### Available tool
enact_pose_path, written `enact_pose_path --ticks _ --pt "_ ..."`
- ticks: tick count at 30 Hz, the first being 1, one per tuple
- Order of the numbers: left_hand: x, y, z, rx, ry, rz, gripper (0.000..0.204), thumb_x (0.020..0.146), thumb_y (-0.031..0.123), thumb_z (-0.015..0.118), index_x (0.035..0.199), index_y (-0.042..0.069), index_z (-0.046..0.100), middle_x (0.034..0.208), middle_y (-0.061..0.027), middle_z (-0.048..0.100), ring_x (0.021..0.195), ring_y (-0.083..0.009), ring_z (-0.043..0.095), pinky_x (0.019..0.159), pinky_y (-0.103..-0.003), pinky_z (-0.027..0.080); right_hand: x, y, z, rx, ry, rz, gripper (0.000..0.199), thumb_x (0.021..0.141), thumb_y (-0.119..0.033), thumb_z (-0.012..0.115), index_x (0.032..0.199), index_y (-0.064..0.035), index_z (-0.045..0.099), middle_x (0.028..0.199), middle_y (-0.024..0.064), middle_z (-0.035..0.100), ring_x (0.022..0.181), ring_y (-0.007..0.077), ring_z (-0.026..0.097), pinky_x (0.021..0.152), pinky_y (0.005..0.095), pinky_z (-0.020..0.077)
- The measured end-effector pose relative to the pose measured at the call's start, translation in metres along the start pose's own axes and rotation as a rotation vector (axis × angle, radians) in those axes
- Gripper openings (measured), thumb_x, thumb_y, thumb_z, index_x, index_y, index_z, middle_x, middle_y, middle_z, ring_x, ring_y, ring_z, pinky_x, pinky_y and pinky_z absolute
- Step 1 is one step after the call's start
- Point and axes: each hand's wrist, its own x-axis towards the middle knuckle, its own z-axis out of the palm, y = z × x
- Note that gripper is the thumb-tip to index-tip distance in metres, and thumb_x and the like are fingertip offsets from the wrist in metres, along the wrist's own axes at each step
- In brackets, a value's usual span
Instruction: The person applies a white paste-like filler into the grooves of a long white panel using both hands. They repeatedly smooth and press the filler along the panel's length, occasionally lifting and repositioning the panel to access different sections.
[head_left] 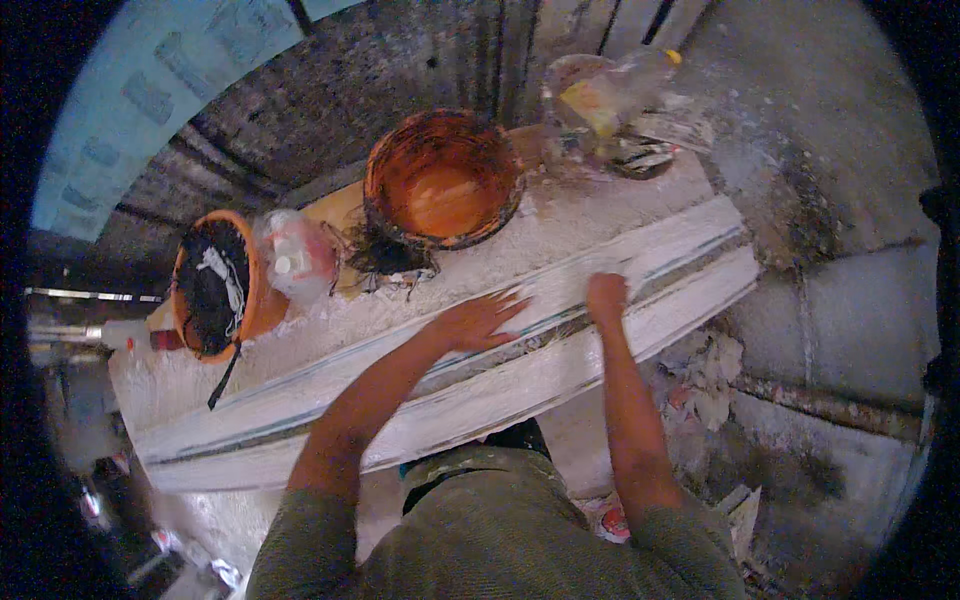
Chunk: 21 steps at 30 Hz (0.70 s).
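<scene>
Head view. Two long white strips (545, 375) lie side by side on the table (330, 335); I judge the work under way, both strips laid out, a rough grey band (548, 332) showing between them, and how much remains I cannot tell. They extend beneath both hands: the left hand (478, 322), open, fingers spread, over the farther strip; the right hand (606, 297), curled beside it, any content hidden from me.

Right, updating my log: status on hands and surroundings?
Left hand open, spread over long white striped slab. Right hand curled over it, contact unclear. Round orange basin behind both.
</scene>
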Motion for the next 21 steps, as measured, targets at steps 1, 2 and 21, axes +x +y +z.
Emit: enact_pose_path --ticks 1,2,21 --pt "0.033 0.003 0.006 -0.023 0.020 -0.021 0.077 0.098 0.054 0.043 0.155 0.009 0.019 0.155 -0.0271 0.026 0.144 -0.0411 0.026 0.120 -0.045 0.022 0.010 0.022 0.016 -0.096 0.007 0.002 0.021 0.083 -0.021 0.058 0.086 -0.0064 0.073 0.089 0.0160 0.071 0.085 0.0306 0.069 0.073 0.0497 0.0523" --pt "0.056 0.008 0.014 -0.040 0.118 0.018 0.073 0.100 0.053 0.040 0.155 0.009 0.020 0.152 -0.0249 0.034 0.141 -0.0389 0.033 0.117 -0.045 0.028 0.018 0.050 0.030 -0.137 0.005 -0.010 0.020 0.083 -0.022 0.058 0.086 -0.0073 0.072 0.087 0.0148 0.070 0.084 0.0305 0.068 0.072 0.0495 0.0517" --pt "-0.265 -0.011 0.020 0.328 0.008 0.053 0.064 0.099 0.048 0.044 0.147 0.007 0.036 0.148 -0.0179 0.041 0.143 -0.0333 0.030 0.118 -0.044 0.026 -0.197 -0.253 -0.044 0.164 -0.321 -0.368 0.033 0.089 -0.031 0.056 0.097 -0.0062 0.075 0.102 0.0183 0.069 0.103 0.0375 0.064 0.089 0.0501 0.0508"
